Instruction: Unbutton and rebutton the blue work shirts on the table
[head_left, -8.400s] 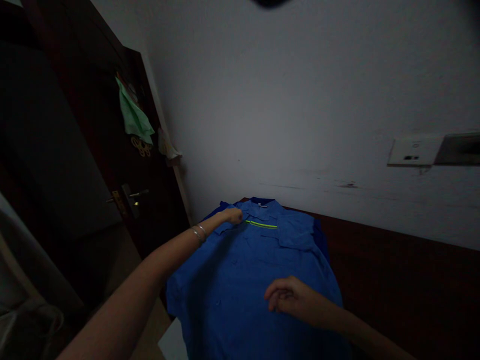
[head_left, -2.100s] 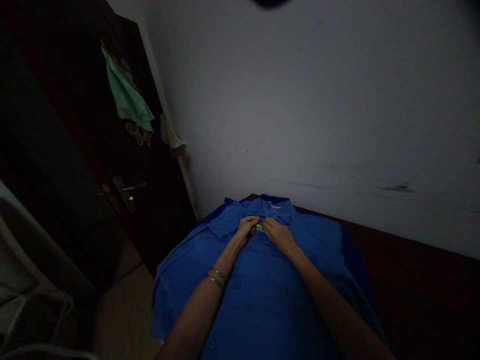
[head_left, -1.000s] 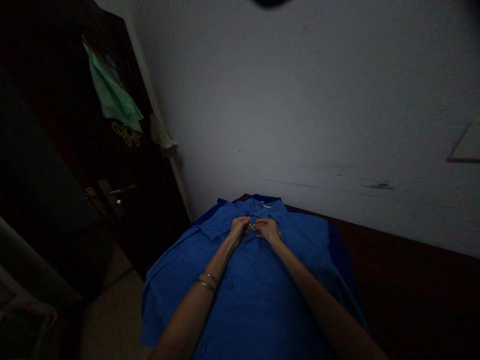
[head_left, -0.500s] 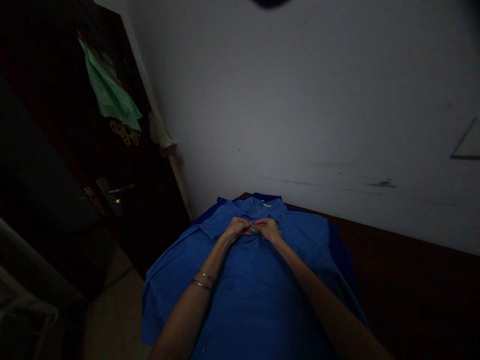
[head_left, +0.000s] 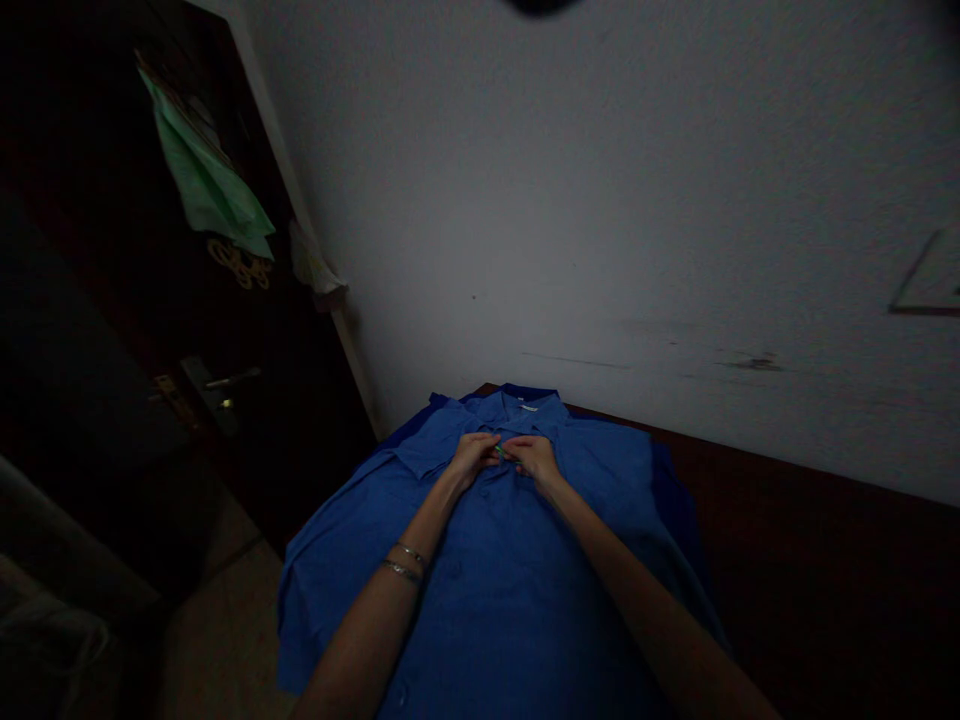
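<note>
A blue button-front shirt [head_left: 517, 590] lies spread out with its collar [head_left: 534, 408] towards the wall. My left hand [head_left: 474, 457] is closed, pinching the front of the shirt just below the collar. Right beside it, my right hand [head_left: 534, 460] is pinched on the same part, with the fingertips of both hands nearly touching. A tiny bright green thing [head_left: 500, 451] shows between the fingertips, too small and dark to name. Two bracelets circle my left forearm. Buttons run down the shirt front.
Darker blue cloth [head_left: 675, 500] lies under the shirt on a dark wooden table [head_left: 825, 530]. Behind it rises a pale wall [head_left: 600, 200]. To the left stands a dark door [head_left: 292, 400] with a metal handle [head_left: 232, 380] and a hanging green cloth [head_left: 202, 180].
My fingertips have drawn slightly apart, and the green thing shows between them. Both hands stay at the same place on the shirt. The whole view has shifted a little.
</note>
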